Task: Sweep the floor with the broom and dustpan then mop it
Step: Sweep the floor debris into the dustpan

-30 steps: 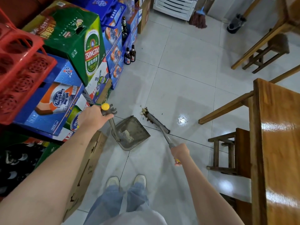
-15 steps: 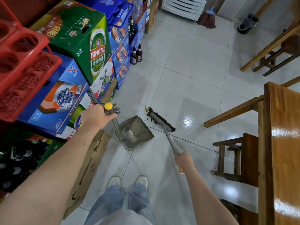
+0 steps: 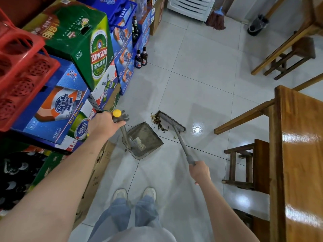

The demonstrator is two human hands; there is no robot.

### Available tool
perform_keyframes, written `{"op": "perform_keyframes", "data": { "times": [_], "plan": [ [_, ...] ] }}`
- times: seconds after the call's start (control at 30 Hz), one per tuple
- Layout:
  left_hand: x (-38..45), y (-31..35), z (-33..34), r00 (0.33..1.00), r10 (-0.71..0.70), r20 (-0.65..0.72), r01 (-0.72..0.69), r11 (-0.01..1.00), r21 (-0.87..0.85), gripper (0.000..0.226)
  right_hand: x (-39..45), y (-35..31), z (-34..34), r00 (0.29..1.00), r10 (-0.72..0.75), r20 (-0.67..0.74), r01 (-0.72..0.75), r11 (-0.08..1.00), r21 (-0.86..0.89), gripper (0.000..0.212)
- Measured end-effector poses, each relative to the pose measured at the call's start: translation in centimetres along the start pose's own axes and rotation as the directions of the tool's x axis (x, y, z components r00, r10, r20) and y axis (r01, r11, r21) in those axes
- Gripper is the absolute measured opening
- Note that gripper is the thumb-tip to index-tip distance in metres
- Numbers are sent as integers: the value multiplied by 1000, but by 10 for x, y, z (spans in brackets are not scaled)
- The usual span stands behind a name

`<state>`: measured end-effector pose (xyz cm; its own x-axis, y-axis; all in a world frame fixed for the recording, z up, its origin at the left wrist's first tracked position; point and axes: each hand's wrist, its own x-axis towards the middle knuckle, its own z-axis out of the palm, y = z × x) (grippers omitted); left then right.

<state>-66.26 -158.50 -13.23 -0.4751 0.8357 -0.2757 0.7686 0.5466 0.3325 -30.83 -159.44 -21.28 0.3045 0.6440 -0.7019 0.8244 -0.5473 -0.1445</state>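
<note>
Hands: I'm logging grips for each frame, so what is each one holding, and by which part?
The left hand grips the dustpan at the top of its upright handle. The right hand grips the broom at the handle's near end.

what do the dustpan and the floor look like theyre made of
Dustpan: seemingly smoky translucent plastic, since the tile seam shows faintly through it. Floor: pale glossy tiles, likely glazed ceramic, judging by grout lines and bright light reflections.

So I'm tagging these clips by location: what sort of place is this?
Probably a small eatery or drinks shop. Stacked beer cartons line the left wall, loose beer bottles stand on the tiled floor, and wooden tables with stools fill the right side.
</note>
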Motion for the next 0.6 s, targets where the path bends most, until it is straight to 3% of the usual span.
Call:
{"op": "perform_keyframes", "data": {
  "times": [0.27, 0.6],
  "plan": [
    [2, -1, 3, 1000, 5, -10, -4, 999, 47, 42, 32, -26, -17, 998, 44, 44, -46, 998, 51, 28],
    [3, 0, 4, 1000, 7, 1, -7, 999, 46, 43, 5, -25, 23, 983, 7, 185, -32, 990, 136, 23]
  ]
}}
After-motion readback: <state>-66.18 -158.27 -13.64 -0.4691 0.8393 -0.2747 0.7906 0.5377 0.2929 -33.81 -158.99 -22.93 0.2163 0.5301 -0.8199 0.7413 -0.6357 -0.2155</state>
